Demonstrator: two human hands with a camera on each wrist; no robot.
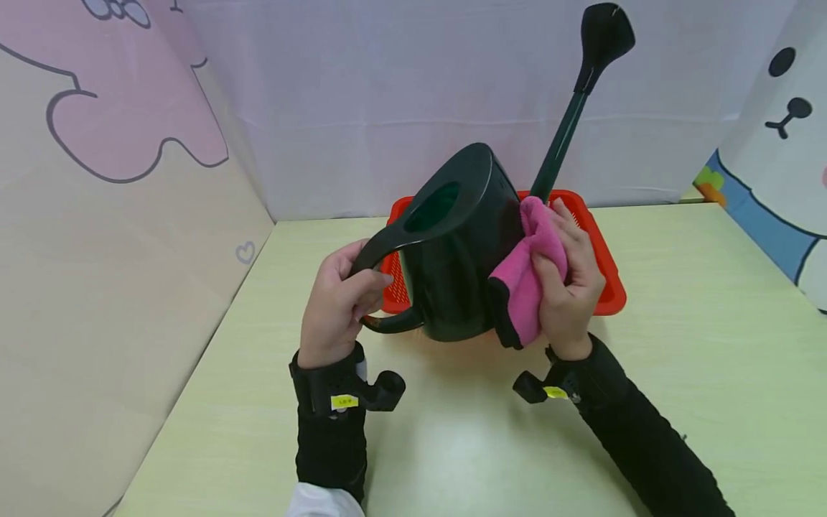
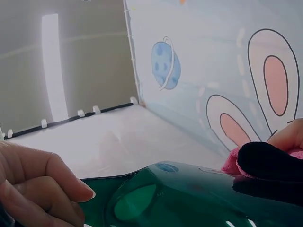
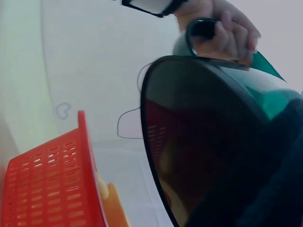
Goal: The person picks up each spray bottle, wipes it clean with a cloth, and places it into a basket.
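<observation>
A dark green watering can (image 1: 452, 266) is held up over the table, tilted, its long spout with a black rose (image 1: 604, 39) pointing up and to the right. My left hand (image 1: 339, 301) grips its looped handle at the left. With my right hand (image 1: 571, 283) I hold a pink cloth (image 1: 539, 266) with a black edge against the can's right side, near the base of the spout. In the left wrist view the cloth (image 2: 232, 163) bunches over the green body. The right wrist view shows the can's bottom (image 3: 189, 132) and, above it, my left hand (image 3: 232, 42) on the handle.
Behind the can a red perforated basket (image 1: 610, 287) stands on the pale table (image 1: 452, 431), partly hidden. Yellowish items (image 3: 113, 203) show past its rim in the right wrist view. A white curtain (image 1: 362, 108) closes off the back, and printed panels flank the sides.
</observation>
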